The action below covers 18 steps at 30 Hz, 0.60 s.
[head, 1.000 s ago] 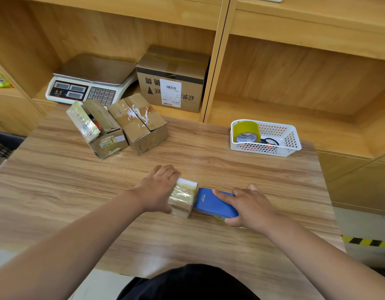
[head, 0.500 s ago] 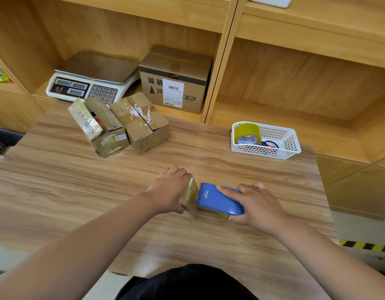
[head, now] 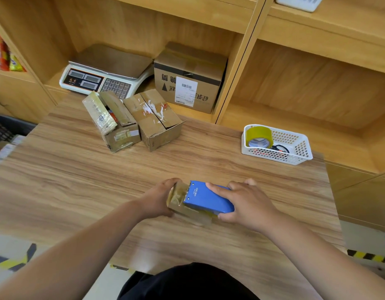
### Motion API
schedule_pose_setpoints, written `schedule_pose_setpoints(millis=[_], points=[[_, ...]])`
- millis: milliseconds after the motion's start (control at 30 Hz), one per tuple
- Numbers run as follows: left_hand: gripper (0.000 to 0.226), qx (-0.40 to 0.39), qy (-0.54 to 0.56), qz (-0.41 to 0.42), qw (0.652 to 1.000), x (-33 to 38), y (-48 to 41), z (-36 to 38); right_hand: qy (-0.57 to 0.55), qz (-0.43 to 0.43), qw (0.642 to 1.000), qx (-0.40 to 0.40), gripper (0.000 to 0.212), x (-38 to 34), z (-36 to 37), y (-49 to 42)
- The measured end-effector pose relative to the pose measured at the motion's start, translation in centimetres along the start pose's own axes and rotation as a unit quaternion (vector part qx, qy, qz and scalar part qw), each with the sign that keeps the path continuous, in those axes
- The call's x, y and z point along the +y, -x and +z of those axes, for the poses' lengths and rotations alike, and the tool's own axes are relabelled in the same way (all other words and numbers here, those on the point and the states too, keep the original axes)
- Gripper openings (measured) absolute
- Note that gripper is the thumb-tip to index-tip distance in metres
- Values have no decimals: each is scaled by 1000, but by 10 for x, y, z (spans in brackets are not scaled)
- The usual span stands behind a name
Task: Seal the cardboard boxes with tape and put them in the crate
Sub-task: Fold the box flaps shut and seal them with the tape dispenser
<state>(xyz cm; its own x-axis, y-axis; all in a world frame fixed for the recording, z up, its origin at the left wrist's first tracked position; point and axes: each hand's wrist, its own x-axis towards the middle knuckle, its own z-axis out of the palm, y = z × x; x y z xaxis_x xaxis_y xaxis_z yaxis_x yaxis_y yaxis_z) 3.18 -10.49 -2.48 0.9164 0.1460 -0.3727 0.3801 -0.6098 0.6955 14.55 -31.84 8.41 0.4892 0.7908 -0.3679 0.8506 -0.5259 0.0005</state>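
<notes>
The left hand (head: pixel 159 200) grips the left end of a small cardboard box already glossy with clear brown tape (head: pixel 176 200), its fingers curled round the far side. The right hand (head: pixel 245 202) is clamped over a blue plastic tape dispenser (head: pixel 208 199), with the forefinger along its top and the thumb under its near edge.

A second ago the box lay flat with its pale top face showing, and the dispenser's nose butted against its right side. Half a second ago the left hand had tipped the box up on edge. Now the dispenser covers most of the box, leaving only the left end in view, and a shiny strip of tape (head: pixel 200 217) runs along the near side down to the wood-grain table (head: pixel 79 180). My reading is that a fresh band is being drawn round this box, so the sealing step is under way and not finished. The tape is not yet cut.

Two larger cardboard boxes sit at the far left of the table. The one with a raised flap (head: pixel 120 126) looks unsealed, and the other carries torn white tape scraps (head: pixel 156 118) along its seam. The dark crate (head: pixel 5 131) shows at the left edge, beyond the table. A white mesh basket (head: pixel 302 156) at the far right holds a yellowish tape roll (head: pixel 259 135).
</notes>
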Motion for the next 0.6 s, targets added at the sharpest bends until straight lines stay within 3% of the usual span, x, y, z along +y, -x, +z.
schedule_pose_setpoints(millis=[200, 600], points=[[116, 0, -137, 24, 990, 2, 1, -4, 24, -14, 999, -16, 72, -15, -10, -15], [100, 4, -235, 60, 970, 4, -3, -9, 64, -41, 997, 4, 74, -22, -12, -21]])
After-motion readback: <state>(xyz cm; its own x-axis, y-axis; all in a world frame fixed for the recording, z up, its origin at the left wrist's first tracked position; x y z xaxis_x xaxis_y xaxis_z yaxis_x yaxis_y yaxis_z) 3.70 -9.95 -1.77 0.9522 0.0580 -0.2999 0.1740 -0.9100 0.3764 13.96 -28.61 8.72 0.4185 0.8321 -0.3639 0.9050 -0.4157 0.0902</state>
